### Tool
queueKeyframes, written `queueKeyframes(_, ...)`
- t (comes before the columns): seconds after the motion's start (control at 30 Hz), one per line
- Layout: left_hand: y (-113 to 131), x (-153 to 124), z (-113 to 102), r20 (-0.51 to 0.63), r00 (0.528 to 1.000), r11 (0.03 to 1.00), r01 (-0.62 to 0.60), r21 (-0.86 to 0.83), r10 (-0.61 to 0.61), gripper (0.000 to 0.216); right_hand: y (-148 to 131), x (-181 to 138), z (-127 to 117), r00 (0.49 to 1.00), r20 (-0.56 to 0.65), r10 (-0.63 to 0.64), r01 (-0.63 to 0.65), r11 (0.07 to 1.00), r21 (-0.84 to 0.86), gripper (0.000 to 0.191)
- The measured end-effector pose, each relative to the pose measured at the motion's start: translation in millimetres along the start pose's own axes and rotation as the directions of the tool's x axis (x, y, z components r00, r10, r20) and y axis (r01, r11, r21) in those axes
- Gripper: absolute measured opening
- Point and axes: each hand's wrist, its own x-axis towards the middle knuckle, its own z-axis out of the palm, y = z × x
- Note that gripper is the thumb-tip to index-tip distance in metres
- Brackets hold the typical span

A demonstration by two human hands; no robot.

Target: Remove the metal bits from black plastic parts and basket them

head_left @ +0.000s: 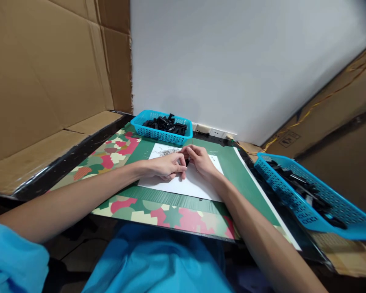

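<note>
My left hand (170, 166) and my right hand (199, 159) meet over a white sheet (183, 185) on the table. Between them shows a bit of a small black part (187, 162), mostly hidden by my fingers. The left fingers are closed in a pinch at its left side. On the other side, the right thumb and fingers are bent together around it. Just behind my left hand lies a loose pile of small metallic pieces (168, 151) on the sheet, too small to make out.
A blue basket (161, 137) of black parts (167, 124) stands at the back. Another blue basket (293, 199) with black pieces (308, 189) is at the right edge. Cardboard (42, 61) walls the left; sockets (216, 132) and a yellow cable (271, 142) lie behind.
</note>
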Motion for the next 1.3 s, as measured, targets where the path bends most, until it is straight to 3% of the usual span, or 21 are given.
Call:
queueKeyframes(0.33,5.0,-3.9,3.1,-0.036,0.999,0.999,0.016,0.039,-0.015,0.021,5.4,3.5,5.6,0.995,-0.03,-0.1,0.102,0.994,0.046,0.042)
queueKeyframes(0.6,2.6,-2.5,5.2,-0.087,0.995,0.999,0.043,-0.026,-0.045,0.02,8.9,4.0,14.6,0.994,-0.098,-0.038,0.049,0.992,0.114,0.044)
queueKeyframes(0.77,0.4,-5.1,14.5,-0.124,0.983,0.979,0.114,-0.168,-0.136,0.014,11.5,5.3,17.8,0.988,-0.153,0.021,-0.017,1.0,0.024,0.044)
queueKeyframes(0.87,0.4,-6.5,18.0,-0.156,0.975,0.964,0.119,-0.237,-0.159,0.012,13.3,5.4,19.8,0.984,-0.173,0.036,-0.027,0.998,0.052,0.044)
queueKeyframes(1.1,8.0,-6.3,14.0,-0.073,0.997,0.96,0.016,-0.279,-0.037,0.022,-3.2,4.8,8.4,0.953,-0.263,-0.151,0.176,0.982,0.073,0.045)
queueKeyframes(1.3,17.6,-0.5,13.7,-0.173,0.98,0.945,-0.146,-0.291,0.099,0.023,-10.7,5.4,-6.2,0.921,-0.322,-0.217,0.222,0.975,-0.023,0.043)
